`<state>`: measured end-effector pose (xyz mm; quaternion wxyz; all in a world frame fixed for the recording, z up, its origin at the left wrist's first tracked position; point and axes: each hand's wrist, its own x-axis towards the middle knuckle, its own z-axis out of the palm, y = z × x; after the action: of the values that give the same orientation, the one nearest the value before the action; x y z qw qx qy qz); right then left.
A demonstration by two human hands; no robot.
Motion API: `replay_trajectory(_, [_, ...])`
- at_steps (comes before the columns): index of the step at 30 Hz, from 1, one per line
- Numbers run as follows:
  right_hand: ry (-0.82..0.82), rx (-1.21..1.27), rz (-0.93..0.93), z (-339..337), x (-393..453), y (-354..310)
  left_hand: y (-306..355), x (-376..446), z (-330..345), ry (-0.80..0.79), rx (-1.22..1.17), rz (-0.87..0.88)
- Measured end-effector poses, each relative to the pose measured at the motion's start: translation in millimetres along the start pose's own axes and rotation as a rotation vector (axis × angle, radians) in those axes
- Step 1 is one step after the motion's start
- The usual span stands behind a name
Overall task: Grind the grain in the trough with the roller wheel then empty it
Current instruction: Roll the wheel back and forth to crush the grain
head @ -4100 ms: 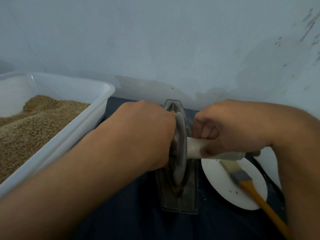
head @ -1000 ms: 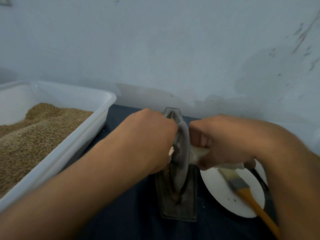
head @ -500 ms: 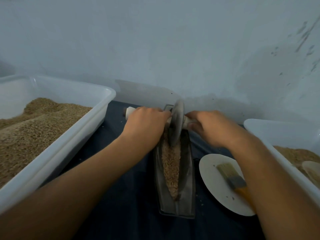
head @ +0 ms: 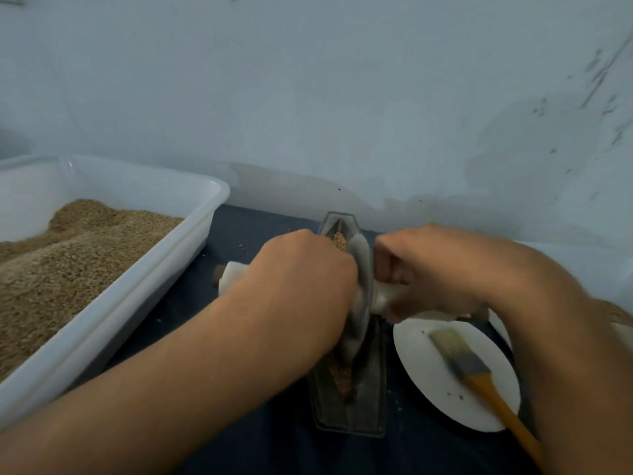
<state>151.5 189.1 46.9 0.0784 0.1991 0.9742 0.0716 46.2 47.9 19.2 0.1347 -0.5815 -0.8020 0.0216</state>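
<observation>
A narrow dark metal trough [head: 371,406] lies lengthwise on the dark blue cloth, with brown grain [head: 339,241] showing at its far end and near tip. A grey metal roller wheel [head: 360,296] stands upright in the trough near its middle. A white axle handle [head: 234,274] runs through the wheel. My left hand [head: 301,286] grips the handle left of the wheel. My right hand [head: 428,269] grips the handle on the wheel's right side. Both hands hide much of the trough.
A large white tub [head: 164,269] holding brown grain stands at the left. A white plate [head: 431,368] lies right of the trough, with a yellow-handled brush [head: 479,375] on it. Another white container [head: 589,269] sits at the right edge. A pale wall rises just behind.
The wheel rolled from the trough's middle to its far end, then back toward me to the middle. Both hands kept their grip on the handle.
</observation>
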Motion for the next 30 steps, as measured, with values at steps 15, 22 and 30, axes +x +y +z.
replay_trajectory(15, [0.222, 0.163, 0.065, 38, 43, 16, -23, 39, 43, 0.071, -0.035, -0.135])
replay_trajectory(22, [0.255, 0.194, 0.099, 44, 48, 24, -25, 47, 53, 0.182, -0.088, -0.078])
replay_trajectory(30, [0.049, 0.089, 0.000, 4, 6, 2, -17, 16, 14, -0.007, -0.058, 0.047])
